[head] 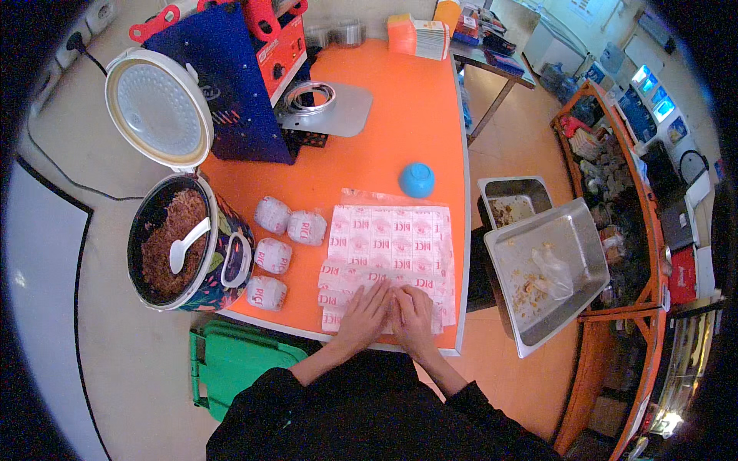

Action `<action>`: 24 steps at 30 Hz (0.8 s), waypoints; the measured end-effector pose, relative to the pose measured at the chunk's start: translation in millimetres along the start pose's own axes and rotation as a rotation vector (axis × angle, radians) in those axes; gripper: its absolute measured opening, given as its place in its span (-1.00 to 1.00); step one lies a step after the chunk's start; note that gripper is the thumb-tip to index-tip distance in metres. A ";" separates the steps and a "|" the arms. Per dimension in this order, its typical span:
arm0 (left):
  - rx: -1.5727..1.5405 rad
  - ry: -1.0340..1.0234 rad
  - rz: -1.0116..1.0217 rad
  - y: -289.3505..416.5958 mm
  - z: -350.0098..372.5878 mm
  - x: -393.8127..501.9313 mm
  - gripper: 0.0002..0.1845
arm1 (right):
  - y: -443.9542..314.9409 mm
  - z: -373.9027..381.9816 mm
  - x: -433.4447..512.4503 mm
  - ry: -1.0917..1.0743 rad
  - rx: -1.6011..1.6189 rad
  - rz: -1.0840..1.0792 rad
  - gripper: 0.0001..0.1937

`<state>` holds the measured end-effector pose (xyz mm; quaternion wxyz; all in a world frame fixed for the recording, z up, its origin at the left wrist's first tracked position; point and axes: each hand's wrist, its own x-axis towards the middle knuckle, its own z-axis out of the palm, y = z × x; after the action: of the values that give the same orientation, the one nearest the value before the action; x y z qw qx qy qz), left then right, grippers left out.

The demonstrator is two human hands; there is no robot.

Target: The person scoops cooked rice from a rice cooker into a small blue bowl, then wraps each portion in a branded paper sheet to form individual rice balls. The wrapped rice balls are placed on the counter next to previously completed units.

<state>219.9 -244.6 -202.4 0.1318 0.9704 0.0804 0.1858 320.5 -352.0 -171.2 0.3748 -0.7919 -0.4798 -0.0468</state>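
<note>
My left hand (366,314) and my right hand (412,314) press side by side on the near part of printed wrapping paper (380,233), where an edge is folded over. Whether something lies under the fingers is hidden. Several paper-wrapped bundles (273,255) stand to the left of the sheets. Beyond the paper's far edge sits a blue bowl (417,180), upside down. At the far left an open rice cooker (228,265) holds brown rice (167,253) with a white rice paddle (187,245) lying on it.
A blue and red machine (230,98) with a metal plate (351,109) stands at the back of the orange table (357,161). Beyond the right edge are two steel pans (588,253) with food scraps. A green chair or bin (242,357) is below the left edge.
</note>
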 end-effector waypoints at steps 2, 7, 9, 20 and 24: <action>-0.100 0.074 -0.021 -0.6 -2.3 2.2 -0.52 | -0.4 9.4 10.5 0.017 0.019 0.069 -0.77; -0.325 0.119 -0.460 -0.8 -12.8 16.9 -0.60 | 6.0 22.5 14.4 -0.001 0.072 0.336 -0.75; -0.392 0.103 -0.599 -1.5 -15.8 21.1 -0.56 | 10.4 22.6 12.0 -0.034 0.046 0.444 -0.69; -0.589 -0.019 -0.478 -24.6 -13.4 12.5 -0.37 | 26.7 18.2 15.8 -0.242 0.225 0.504 -0.57; -0.481 -0.278 -0.384 -50.6 -18.0 16.5 -0.43 | 27.9 14.5 14.9 -0.258 0.236 0.500 -0.49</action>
<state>222.7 -188.9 -195.0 0.3993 0.8947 0.1967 0.0372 346.4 -339.2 -190.4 0.3999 -0.8359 -0.3158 0.2039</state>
